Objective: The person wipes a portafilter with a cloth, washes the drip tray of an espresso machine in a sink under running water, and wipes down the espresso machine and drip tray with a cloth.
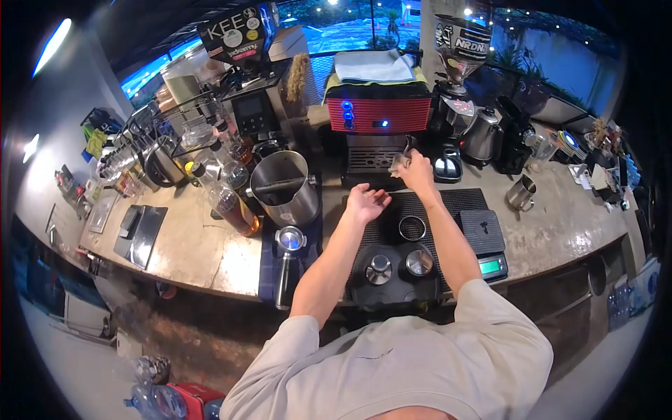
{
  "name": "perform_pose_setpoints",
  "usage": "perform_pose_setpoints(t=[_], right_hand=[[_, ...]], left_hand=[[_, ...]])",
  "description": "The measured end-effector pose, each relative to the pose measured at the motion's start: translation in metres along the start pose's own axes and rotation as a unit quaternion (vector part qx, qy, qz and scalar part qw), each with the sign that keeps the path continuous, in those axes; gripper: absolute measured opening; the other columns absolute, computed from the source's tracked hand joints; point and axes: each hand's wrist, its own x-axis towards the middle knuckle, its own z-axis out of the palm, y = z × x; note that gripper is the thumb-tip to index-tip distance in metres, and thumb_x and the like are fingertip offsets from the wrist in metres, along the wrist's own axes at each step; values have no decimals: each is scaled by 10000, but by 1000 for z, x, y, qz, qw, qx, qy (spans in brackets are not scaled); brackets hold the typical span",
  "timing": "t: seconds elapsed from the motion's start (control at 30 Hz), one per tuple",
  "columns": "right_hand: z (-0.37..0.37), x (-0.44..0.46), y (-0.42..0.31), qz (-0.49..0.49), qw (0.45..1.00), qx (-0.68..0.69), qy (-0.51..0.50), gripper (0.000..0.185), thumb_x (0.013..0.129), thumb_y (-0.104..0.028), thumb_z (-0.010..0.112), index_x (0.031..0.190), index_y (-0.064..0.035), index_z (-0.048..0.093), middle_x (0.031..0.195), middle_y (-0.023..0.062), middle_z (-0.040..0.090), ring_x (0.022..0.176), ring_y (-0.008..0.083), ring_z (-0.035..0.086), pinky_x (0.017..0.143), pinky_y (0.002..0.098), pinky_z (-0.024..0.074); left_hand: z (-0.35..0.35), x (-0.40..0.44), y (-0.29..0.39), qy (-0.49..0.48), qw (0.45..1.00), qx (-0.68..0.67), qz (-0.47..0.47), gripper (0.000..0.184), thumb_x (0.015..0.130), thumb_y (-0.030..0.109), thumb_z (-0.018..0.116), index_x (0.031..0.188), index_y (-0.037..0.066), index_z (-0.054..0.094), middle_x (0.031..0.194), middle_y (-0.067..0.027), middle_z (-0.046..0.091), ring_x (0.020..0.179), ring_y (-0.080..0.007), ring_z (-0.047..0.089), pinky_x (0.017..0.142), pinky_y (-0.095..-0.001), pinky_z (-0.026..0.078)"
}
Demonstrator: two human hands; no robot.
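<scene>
I've got a glass [400, 166] at the drip tray [365, 158], lifted or resting I can't tell, right hand's [418, 172] fingers clamped on it! Left hand [368, 204] sits just beside, palm up, fingers slightly apart. Red machine [379, 113] behind; nearer me, mat [463, 199], scale [483, 236] on the right, portafilter [288, 264] left.

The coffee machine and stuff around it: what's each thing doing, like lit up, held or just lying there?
Coffee machine: lit up blue.
Right hand: holding what looks like a small clear glass.
Left hand: open, palm up, nothing seen in it.
Scale: lit up green.
Portafilter: lying out of the machine.
Bottle: partly full.
Pale cloth: lying atop the machine.
</scene>
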Motion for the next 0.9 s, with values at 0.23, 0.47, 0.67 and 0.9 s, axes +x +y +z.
perform_pose_setpoints(t=[0.23,0.47,0.67,0.9], right_hand=[[11,10,12,-24,992,114,43,270,739,-159,649,969,-23,609,852,190,672,765,410,640,681,446,521],[42,8,2,-160,970,119,142,310,717,-161,655,1003,-46,619,910,155,649,771,394,616,695,441,507],[90,18,17,-374,905,-57,197,287,718,-149,638,990,-60,637,908,129,647,708,353,613,603,404,500],[19,-14,26,-137,990,-25,-9,259,743,-189,638,972,-70,653,901,125,634,741,282,615,646,346,494]], left_hand=[[-1,6,-2,-6,1000,2,7,527,893,182,444,1333,-41,260,1275,-248,387,1142,-389,430,1025,-533,370],[6,-5,-2,17,999,-17,29,530,911,177,421,1356,-39,230,1338,-260,347,1216,-397,400,1040,-544,356],[1,-3,-3,5,999,-42,19,579,877,187,464,1365,-34,245,1308,-261,361,1253,-420,374,1056,-538,343],[2,-1,17,-23,999,-35,3,737,875,185,473,1463,-23,81,1427,-286,240,1298,-410,329,1079,-524,317]])
